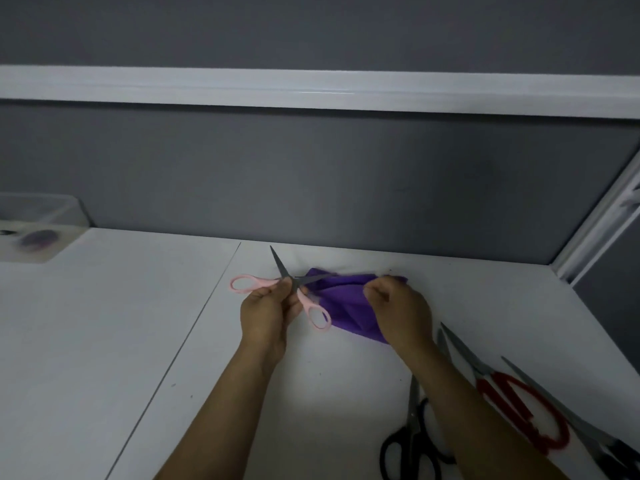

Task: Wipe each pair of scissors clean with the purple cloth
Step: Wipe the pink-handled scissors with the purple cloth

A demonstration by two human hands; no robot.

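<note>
Pink scissors [294, 284] are spread open in our left hand [266, 310], fingers pinching them at the pivot, near the worktop's [104, 323] back edge. Our right hand [398, 306] clutches the purple cloth [346, 303], which touches one blade. Black scissors [414, 410] and red scissors [517, 408] lie near the right edge.

Left of left hand [266, 313]: wide open stretch of white table [104, 341] — easy passage. Far-left corner blocked by translucent box [38, 233]. Grey partition [311, 185] closes back edge, near behind purple cloth [346, 306]. Centre: pink scissors [258, 281] with blades splayed open. Near-right side crowded — black-handled scissors [413, 410], red-handled scissors [516, 407] and dark-handled scissors [595, 436] lie beside right forearm, tips toward partition.
</note>
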